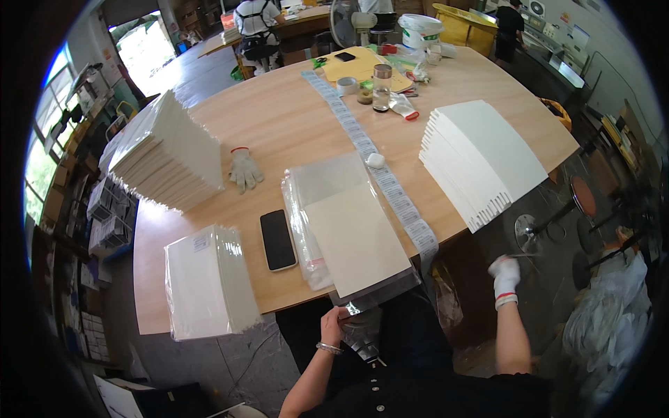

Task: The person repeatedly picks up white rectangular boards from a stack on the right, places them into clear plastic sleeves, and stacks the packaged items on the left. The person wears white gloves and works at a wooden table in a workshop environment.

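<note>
My bare left hand (333,326), a bracelet on its wrist, pinches the near edge of a clear plastic bag (390,288) at the table's front edge. A cream sheet (359,240) lies at that bag, partly inside or on top; I cannot tell which. Under it is a stack of clear plastic bags (327,174). My right hand (506,277), in a white glove, is held out past the table's right side, blurred. Something thin and pale shows by its fingers, too smeared to name. A long strip of printed labels (397,197) runs beside the bags, with a small white object (375,161) on it.
Wrapped board stacks stand at left (167,157) and near left (209,285); a fanned white stack (484,157) is at right. A black phone (278,240) and a spare glove (245,171) lie left. Tape, a jar (382,87) and a bucket (420,31) stand farther back. People work beyond.
</note>
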### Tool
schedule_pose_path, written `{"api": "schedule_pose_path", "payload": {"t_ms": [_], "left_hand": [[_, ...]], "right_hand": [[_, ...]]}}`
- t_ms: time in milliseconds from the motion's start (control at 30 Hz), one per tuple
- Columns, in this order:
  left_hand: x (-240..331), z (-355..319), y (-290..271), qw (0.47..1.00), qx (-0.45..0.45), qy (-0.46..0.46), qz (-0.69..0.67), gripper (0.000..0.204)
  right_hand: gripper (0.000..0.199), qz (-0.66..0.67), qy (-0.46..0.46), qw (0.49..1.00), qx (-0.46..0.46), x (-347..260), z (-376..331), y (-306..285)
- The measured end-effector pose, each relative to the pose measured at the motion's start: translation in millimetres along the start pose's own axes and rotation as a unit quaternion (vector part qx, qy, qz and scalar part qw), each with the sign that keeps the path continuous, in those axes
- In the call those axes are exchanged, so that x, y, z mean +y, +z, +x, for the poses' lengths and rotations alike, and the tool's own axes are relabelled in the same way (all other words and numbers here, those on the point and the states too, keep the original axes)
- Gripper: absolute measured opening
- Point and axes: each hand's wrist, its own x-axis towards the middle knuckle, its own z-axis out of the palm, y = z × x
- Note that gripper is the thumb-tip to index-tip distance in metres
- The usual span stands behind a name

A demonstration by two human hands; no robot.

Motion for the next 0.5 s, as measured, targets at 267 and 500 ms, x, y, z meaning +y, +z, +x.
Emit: {"api": "schedule_pose_path", "payload": {"t_ms": [267,500], "left_hand": [[16.8,9.0,-9.1,0.732,0.138,0.386,0.544,0.041],[42.1,20.9,-9.6,0.626,-0.020,0.509,0.590,0.028]], "right_hand": [[0.020,-0.116,-0.332,0.917,0.190,0.2,33.9,100.1],[0.010,0.012,-0.445,0.892,0.081,-134.9,50.3,39.9]]}}
